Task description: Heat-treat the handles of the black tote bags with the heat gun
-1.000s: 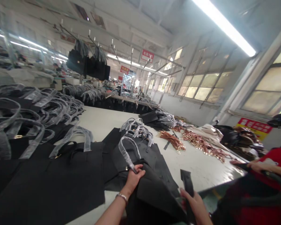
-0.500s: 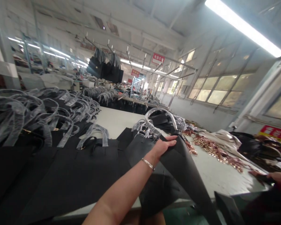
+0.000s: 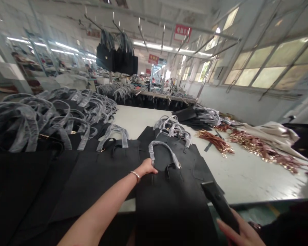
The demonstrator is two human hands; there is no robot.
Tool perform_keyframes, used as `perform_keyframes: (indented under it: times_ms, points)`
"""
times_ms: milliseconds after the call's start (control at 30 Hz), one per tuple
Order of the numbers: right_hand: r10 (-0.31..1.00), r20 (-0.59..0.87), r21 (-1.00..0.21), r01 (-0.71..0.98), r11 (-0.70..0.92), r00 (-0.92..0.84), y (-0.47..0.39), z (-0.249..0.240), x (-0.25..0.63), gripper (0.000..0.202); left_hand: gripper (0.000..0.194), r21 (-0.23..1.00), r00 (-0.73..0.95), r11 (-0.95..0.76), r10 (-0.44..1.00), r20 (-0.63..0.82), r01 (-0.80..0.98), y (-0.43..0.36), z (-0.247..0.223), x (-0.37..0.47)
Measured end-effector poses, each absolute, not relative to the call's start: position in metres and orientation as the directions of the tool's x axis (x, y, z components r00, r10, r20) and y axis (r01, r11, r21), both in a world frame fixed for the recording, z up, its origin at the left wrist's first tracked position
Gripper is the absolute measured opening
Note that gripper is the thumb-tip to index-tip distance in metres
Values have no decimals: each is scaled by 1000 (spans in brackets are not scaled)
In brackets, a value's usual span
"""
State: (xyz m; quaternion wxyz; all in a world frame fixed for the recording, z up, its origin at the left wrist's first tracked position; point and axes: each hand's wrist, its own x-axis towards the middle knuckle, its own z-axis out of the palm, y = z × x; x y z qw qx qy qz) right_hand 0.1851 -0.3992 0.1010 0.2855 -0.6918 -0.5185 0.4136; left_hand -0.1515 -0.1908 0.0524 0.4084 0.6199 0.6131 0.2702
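A black bag panel (image 3: pixel 169 205) hangs over the table's front edge, its plastic-wrapped handle (image 3: pixel 164 145) arching up at the top. My left hand (image 3: pixel 146 167), with a bracelet at the wrist, is closed on this panel beside the handle's left base. At the lower right, my right hand (image 3: pixel 242 232) grips a long black object (image 3: pixel 218 198) with a flat, squared end; its exact kind is unclear. That object's tip lies close to the right side of the panel. Under and behind the panel are more black bag pieces (image 3: pixel 195 155) with wrapped handles.
Many black panels with wrapped handles (image 3: pixel 59 119) cover the left side of the table (image 3: pixel 246 174). Brown straps with gold clasps (image 3: pixel 217 141) lie on the right, near beige cloth (image 3: pixel 274 133). Black bags (image 3: pixel 116 56) hang from an overhead rack behind.
My left hand has moved left and down with the panel, which now faces me flat. My right hand has come in from the right with the black object. The view has shifted.
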Motion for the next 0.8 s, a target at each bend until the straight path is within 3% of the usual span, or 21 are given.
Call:
perform_keyframes:
  times_ms: [100,200,267,367,467,600,800]
  points:
    - [956,-294,-822,513,-247,-12,-377,101,150,90,49,774,20,58,996,-91,631,-198,57,-144]
    - [926,-345,-800,564,-204,-154,-355,105,122,79,57,657,-74,-83,976,207,749,-225,58,-128]
    - [899,-381,-788,584,-194,-215,-342,108,110,71,47,579,-50,-188,928,370,793,-251,51,-118]
    - [850,-459,-759,611,-224,-259,-326,109,97,64,25,641,64,-244,955,290,728,-289,31,-105]
    - [784,-558,-725,620,-301,-271,-310,108,89,53,16,710,186,-268,963,193,652,-312,11,-98]
    - [711,-647,-697,592,-404,-276,-288,109,75,39,25,746,273,-319,943,189,585,-316,-1,-95]
    - [670,-692,-645,646,-409,-268,-280,121,73,35,28,743,259,-302,949,178,598,-313,5,-97]
